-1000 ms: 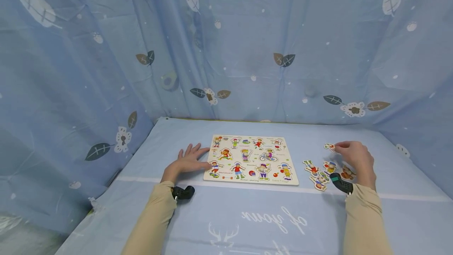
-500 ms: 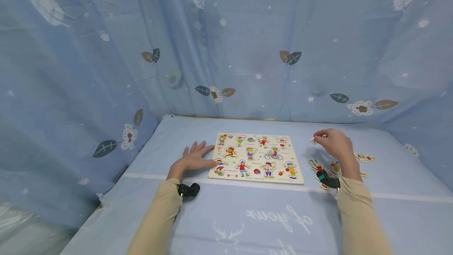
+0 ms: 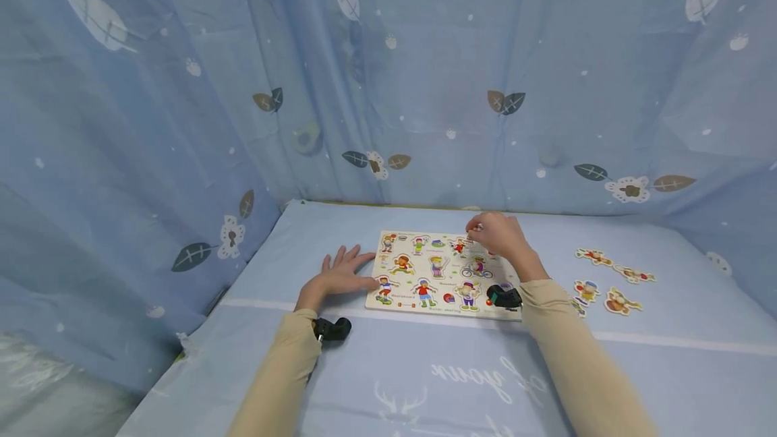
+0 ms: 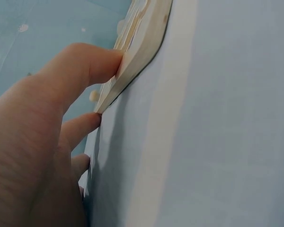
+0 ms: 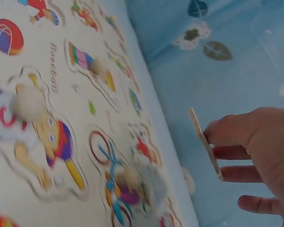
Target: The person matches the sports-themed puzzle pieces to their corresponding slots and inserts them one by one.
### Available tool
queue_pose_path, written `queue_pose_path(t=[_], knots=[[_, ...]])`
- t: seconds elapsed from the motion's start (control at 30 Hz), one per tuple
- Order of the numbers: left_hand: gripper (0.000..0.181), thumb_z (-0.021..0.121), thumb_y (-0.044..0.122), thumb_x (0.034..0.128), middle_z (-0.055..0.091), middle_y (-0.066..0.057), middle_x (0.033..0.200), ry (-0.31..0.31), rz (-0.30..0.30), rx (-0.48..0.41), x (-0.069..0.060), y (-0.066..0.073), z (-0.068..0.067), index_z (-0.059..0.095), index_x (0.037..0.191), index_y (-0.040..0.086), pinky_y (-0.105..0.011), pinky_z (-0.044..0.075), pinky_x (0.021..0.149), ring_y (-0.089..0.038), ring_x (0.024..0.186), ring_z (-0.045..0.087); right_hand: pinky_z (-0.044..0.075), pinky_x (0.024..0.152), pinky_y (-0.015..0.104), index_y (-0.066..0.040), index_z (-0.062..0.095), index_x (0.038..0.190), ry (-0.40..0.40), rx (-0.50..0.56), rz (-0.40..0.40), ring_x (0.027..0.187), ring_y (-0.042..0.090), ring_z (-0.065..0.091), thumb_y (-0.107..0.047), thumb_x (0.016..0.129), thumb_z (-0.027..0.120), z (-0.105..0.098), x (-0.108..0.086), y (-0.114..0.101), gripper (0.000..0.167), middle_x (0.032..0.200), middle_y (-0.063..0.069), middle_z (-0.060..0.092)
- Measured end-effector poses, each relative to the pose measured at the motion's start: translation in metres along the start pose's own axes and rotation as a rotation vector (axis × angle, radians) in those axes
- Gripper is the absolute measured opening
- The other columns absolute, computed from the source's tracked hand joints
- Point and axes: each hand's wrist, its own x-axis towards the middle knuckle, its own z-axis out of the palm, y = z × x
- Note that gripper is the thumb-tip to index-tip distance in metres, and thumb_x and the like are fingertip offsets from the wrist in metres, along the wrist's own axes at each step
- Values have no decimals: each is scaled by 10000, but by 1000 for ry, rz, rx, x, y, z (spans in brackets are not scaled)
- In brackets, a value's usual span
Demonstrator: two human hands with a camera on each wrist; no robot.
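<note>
A wooden puzzle board (image 3: 371,303) printed with sporting children lies flat on the table. My left hand (image 3: 342,275) rests at its left side, fingers spread; the thumb touches the board's edge and the index finger (image 4: 83,128) its corner in the left wrist view. Above the board's far right part, my right hand (image 3: 500,235) pinches a thin puzzle piece (image 5: 206,144) between thumb and fingers. It appears edge-on, off the board, so its picture is hidden. Round knobs stand on some pieces in the board, such as the baseball player (image 5: 57,132) and cyclist (image 5: 118,184).
Several loose puzzle pieces lie right of the board, among them one at the back (image 3: 595,257) and a brownish one (image 3: 622,301). A blue cloth with white lettering covers the table (image 3: 485,376). Blue patterned curtains (image 3: 449,86) hang behind and at both sides.
My right hand has carried the pinched piece leftward from the loose pieces to over the board. The left hand has stayed at the board's left edge. The head view has shifted slightly.
</note>
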Motion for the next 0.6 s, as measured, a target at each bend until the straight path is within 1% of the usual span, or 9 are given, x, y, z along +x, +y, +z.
queue_pose_path(t=[0.1,0.2,0.43,0.6], knots=[[848,626,614,828,116,-108,1663,6,-1,-1,0,0,-1,350,1550,265,-628,-39,1178,-384,1521,-42,469,880,575,-124,755,1109,-34,33,-21,1000,291,663,-238,979,587,10,13,-13,241,1129,78,719],[844,625,618,829,123,-101,1663,11,-6,1,0,1,1,352,1549,274,-626,-32,1181,-377,1523,-33,498,877,530,-113,740,1138,-65,60,-36,1025,285,659,-241,991,574,22,24,-25,256,1172,84,703],[845,623,631,824,119,-92,1664,10,-6,10,2,-1,3,356,1547,284,-622,-34,1182,-369,1524,-39,531,825,475,-91,743,1103,-54,48,-91,1005,274,662,-161,984,587,47,44,-51,209,1156,91,691],[846,625,631,826,120,-93,1664,11,-7,4,0,-1,1,354,1548,282,-622,-30,1182,-367,1525,-32,531,846,464,-111,743,1082,-83,36,-101,1026,264,658,-140,977,567,61,54,-63,207,1166,82,686]])
